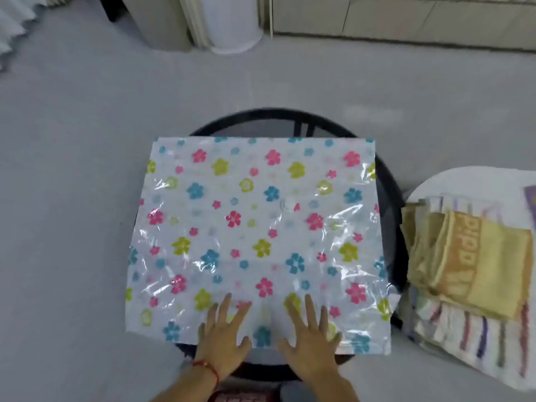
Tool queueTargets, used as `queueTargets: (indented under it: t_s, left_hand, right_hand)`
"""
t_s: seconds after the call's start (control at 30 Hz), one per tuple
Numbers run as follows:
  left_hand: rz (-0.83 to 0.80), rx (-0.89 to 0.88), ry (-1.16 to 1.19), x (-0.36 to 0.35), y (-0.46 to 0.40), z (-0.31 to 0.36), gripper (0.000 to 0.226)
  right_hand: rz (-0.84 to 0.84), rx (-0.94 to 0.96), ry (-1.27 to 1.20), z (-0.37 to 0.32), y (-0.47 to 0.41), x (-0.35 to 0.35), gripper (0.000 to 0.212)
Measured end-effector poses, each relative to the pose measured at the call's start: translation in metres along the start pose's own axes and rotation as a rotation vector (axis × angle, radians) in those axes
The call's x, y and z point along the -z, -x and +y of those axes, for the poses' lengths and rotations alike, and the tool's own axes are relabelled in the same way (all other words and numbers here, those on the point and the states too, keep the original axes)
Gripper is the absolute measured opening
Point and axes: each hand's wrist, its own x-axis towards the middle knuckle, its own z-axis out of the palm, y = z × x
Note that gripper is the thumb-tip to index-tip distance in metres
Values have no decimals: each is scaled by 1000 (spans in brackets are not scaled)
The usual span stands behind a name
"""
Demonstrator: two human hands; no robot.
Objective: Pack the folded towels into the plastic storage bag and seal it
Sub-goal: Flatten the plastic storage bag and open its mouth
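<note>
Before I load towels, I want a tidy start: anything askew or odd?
Nothing damaged. The flowered storage bag overhangs the round black table at its corners, and the folded towels are stacked unevenly.

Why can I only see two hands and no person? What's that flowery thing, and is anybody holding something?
The camera sits on the person's head and looks down, so only their arms show. The left hand and right hand lie flat, fingers spread, on a flowery plastic storage bag. The bag is spread over a round black table. Neither hand holds anything. On the right, a yellow towel lies on a striped towel, folded and waiting on a white table.
</note>
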Motion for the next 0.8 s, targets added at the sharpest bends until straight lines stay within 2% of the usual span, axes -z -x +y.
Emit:
queueTargets:
  t_s: [0.1,0.27,0.33,0.57,0.8]
  left_hand:
    - [171,-121,-165,-36,-33,-5,76]
    - [484,-197,-304,-67,-82,-16,76]
    - [543,-199,-333,-70,-93,-21,73]
    - [670,-302,-250,-75,-87,-26,69]
    - [731,-475,113,-78,-87,-33,61]
  right_hand:
    - [201,102,205,10,-47,-34,77]
    - [604,155,284,10,-99,-71,76]
    - [701,157,279,11,-112,-78,76]
    - [865,234,216,15,-113,-88,79]
    - [990,338,246,16,-113,-96,78]
